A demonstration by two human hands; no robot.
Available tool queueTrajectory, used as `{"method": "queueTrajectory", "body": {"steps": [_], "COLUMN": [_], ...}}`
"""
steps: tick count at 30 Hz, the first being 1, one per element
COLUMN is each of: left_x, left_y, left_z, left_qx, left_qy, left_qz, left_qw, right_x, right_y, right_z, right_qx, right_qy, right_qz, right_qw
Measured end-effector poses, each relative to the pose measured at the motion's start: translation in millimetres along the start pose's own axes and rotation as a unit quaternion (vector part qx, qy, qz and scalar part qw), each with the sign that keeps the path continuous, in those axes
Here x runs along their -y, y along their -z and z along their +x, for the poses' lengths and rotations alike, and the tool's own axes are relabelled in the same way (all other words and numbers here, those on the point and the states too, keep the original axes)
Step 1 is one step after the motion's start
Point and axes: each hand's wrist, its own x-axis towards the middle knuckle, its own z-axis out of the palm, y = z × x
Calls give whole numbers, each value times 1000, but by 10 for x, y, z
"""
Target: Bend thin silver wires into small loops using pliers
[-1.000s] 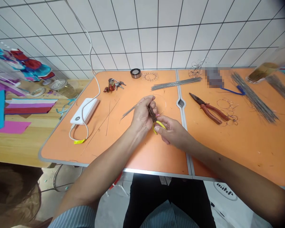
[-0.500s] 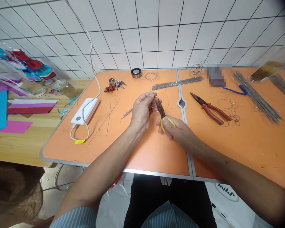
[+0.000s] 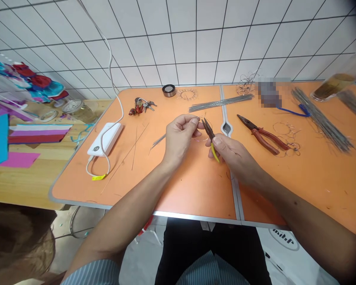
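At frame centre, pinches thin wire (image 3: 199,118) in the left hand (image 3: 180,134) with fingertips together; just beside, grips yellow-handled pliers (image 3: 211,136) in the curled right hand (image 3: 231,153). Shows an oval logo (image 3: 284,239), lower right, and a yellow cable tag (image 3: 99,177), left, both unreadable.

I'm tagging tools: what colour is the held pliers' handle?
The pliers' handle is yellow; the head view shows it best.

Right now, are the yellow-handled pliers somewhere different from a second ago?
Yes, the yellow-handled pliers have moved right, closer to the grey metal catch.
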Motion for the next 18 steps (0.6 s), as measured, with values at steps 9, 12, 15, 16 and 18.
{"method": "queueTrajectory", "body": {"steps": [9,12,15,16,18], "left_x": [-16,-28,-30,-30,-31], "left_y": [-11,-26,-43,-47,-55], "left_z": [-11,-31,-44,-46,-48], "left_qx": [14,18,14,12,11], "left_qy": [-18,-32,-36,-35,-32], "left_qz": [32,52,57,57,58], "left_qw": [999,998,998,998,998], "right_x": [6,-25,-44,-44,-36], "right_y": [17,21,24,25,27], "right_z": [-9,-5,-1,-1,-2], "right_qx": [8,5,4,4,3], "right_qy": [-16,-14,-12,-11,-9], "right_qz": [35,26,27,26,25], "right_qw": [999,1000,1000,1000,1000]}}
